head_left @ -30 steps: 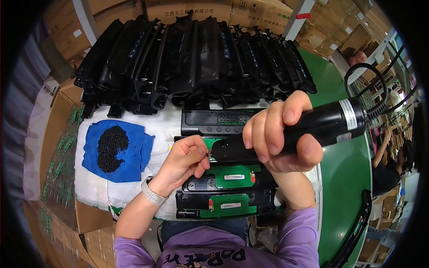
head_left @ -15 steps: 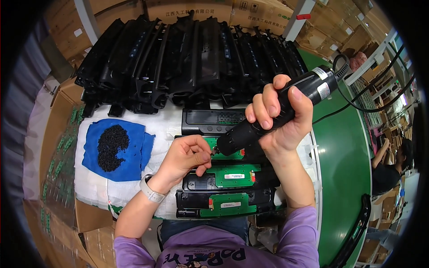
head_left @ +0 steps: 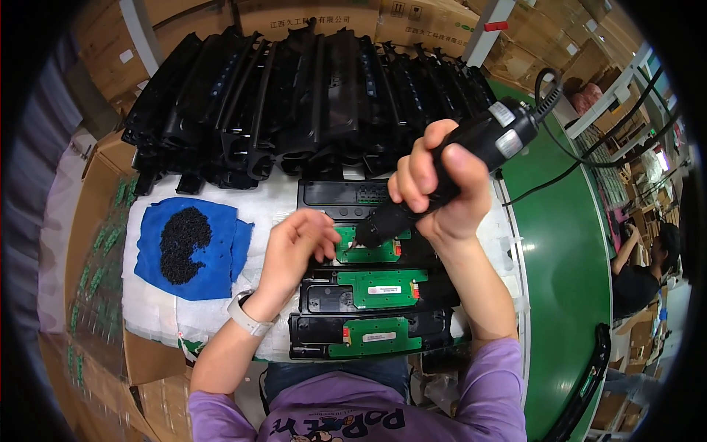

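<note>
A black corded electric screwdriver (head_left: 460,158) is gripped in my right hand (head_left: 449,188), slanting down to the left. Its tip stands over the green circuit board (head_left: 375,251) in a black plastic housing. My left hand (head_left: 298,247) is just left of that board, fingers curled inward. Anything in its fingers is too small or hidden to name. Nearer me lie two more black housings with green boards, a middle one (head_left: 383,289) and a front one (head_left: 379,336). Beyond the worked one is another black housing (head_left: 335,193), face with round buttons up.
Small black screws (head_left: 184,247) are heaped on a blue cloth (head_left: 151,254) at left. Many black housings (head_left: 294,110) are stacked along the back. A clear-lined box (head_left: 96,272) of green boards stands far left. The screwdriver cable (head_left: 567,173) loops right above a green surface (head_left: 563,265).
My left hand has drawn back a little to the left from the screwdriver tip, its fingers loosening from a pinch. The screwdriver and my right hand have shifted slightly left and tilted more upright.
</note>
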A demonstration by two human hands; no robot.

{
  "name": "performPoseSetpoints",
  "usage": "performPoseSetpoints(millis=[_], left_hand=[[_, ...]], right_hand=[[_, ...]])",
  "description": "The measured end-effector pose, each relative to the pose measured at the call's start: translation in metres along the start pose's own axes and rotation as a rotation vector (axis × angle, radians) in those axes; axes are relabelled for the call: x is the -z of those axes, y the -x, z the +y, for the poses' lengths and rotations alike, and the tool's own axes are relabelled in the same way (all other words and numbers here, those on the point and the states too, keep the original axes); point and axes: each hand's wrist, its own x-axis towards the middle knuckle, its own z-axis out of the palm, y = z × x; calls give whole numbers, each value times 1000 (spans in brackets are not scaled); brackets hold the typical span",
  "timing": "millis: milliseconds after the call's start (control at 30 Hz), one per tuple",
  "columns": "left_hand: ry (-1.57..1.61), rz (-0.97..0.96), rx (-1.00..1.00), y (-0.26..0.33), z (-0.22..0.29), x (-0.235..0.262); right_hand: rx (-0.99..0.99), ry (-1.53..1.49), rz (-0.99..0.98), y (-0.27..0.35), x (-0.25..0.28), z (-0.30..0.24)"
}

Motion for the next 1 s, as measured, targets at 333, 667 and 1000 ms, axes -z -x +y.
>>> performPoseSetpoints(millis=[333,667,1000], left_hand=[[242,94,-16,-3,12,-1],[171,15,122,-7,10,1],[316,72,112,-7,3,-1]], right_hand=[[-88,407,-88,7,3,25],[-66,520,-92,-2,-12,33],[-42,485,-81,5,-11,23]])
